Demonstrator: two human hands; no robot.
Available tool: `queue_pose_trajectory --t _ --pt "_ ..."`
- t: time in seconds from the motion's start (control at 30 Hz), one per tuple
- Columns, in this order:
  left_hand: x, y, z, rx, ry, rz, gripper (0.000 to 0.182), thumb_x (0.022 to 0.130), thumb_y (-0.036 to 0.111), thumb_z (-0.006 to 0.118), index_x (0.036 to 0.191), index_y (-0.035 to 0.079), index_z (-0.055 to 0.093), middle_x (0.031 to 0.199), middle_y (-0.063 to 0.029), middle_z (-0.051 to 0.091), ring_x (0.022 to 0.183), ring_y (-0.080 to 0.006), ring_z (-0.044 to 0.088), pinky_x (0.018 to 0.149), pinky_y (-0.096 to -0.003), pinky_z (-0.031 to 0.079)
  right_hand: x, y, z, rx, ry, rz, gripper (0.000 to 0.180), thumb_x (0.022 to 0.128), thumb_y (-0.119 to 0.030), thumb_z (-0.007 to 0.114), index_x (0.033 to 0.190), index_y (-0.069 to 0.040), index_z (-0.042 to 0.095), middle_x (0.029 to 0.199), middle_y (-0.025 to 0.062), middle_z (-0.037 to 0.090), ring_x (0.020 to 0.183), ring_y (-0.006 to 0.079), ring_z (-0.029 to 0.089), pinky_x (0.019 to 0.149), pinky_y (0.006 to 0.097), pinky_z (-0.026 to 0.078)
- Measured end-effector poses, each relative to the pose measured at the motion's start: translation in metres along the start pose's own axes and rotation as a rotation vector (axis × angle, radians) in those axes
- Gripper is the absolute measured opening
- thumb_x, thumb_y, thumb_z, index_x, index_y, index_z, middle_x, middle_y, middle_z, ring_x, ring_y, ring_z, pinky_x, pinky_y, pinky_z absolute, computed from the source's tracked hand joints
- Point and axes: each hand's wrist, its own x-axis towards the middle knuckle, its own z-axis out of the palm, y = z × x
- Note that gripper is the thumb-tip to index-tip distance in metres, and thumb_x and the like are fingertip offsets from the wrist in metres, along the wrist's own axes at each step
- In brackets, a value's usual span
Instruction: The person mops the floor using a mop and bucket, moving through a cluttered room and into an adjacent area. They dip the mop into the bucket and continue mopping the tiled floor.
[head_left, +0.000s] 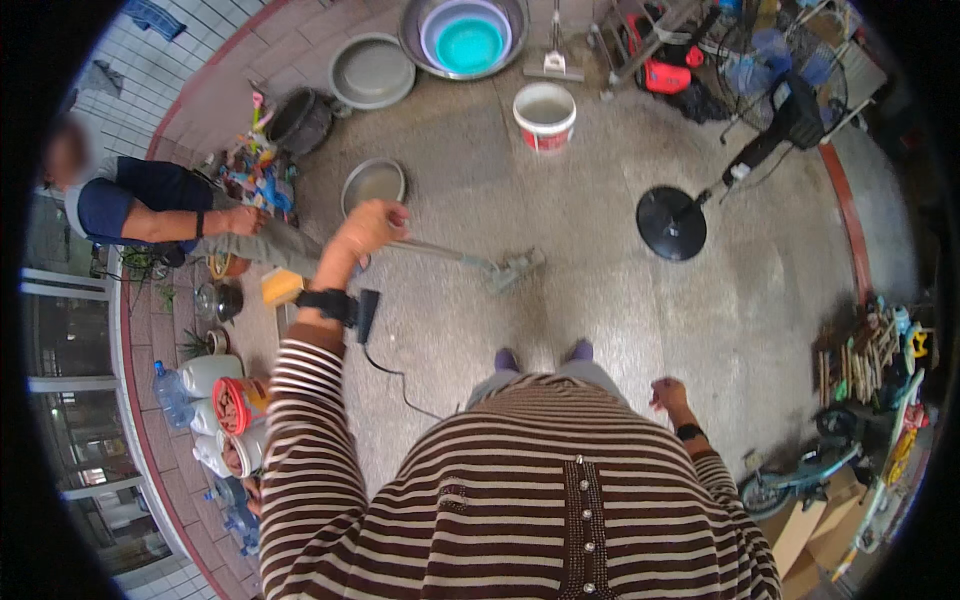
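Observation:
My left hand (375, 225) is raised in front of me at the left, its fingers loosely curled. A mop (514, 270) rests its blurred head on the floor. The mop's handle (431, 247) runs left until it passes behind my hand. Whether my fingers grip that handle cannot be made out. Just beyond the hand stands a round grey basin (375, 184), partly covered by it. My right hand (667, 394) hangs low at my right side, fingers bent and slightly apart, with nothing visible in it.
Another person (150, 202) is at the left. A white bucket (545, 116) and stacked basins (461, 45) stand ahead. To the right are a pedestal fan (671, 223) and a small bicycle (802, 469). A red bucket (238, 405) sits among jugs at the left wall.

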Motion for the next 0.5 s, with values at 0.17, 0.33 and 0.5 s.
queue_pose_trajectory --t 0.17,0.33,0.5 --pt "-0.033 -0.047 -0.01 0.151 -0.548 -0.459 0.02 0.077 0.017 0.055 0.077 -0.003 0.061 0.065 -0.0132 0.061 0.05 -0.0207 0.061 0.041 -0.0314 0.047 -0.012 0.025 0.0 0.09 -0.02 -0.003 0.015 0.078 -0.016 0.057 0.084 -0.002 0.056 0.061 0.0066 0.055 0.049 0.0174 0.059 0.037 0.0274 0.046" --pt "-0.095 -0.083 0.048 0.771 -0.662 -0.306 0.026 0.074 0.01 0.046 0.091 0.001 0.063 0.097 -0.0185 0.06 0.094 -0.0302 0.058 0.078 -0.0402 0.046 -0.033 0.045 0.012 0.087 -0.036 0.104 0.015 0.077 -0.016 0.058 0.084 -0.003 0.056 0.061 0.0064 0.055 0.048 0.017 0.059 0.038 0.0286 0.046" --pt "-0.152 -0.089 0.137 0.609 -0.433 -0.393 0.02 0.073 0.016 0.056 0.089 0.005 0.059 0.089 -0.0168 0.061 0.088 -0.031 0.059 0.075 -0.0402 0.047 -0.038 0.049 0.022 0.032 -0.078 0.171 0.015 0.076 -0.016 0.057 0.081 -0.002 0.056 0.061 0.0072 0.055 0.047 0.0178 0.059 0.037 0.0296 0.046"
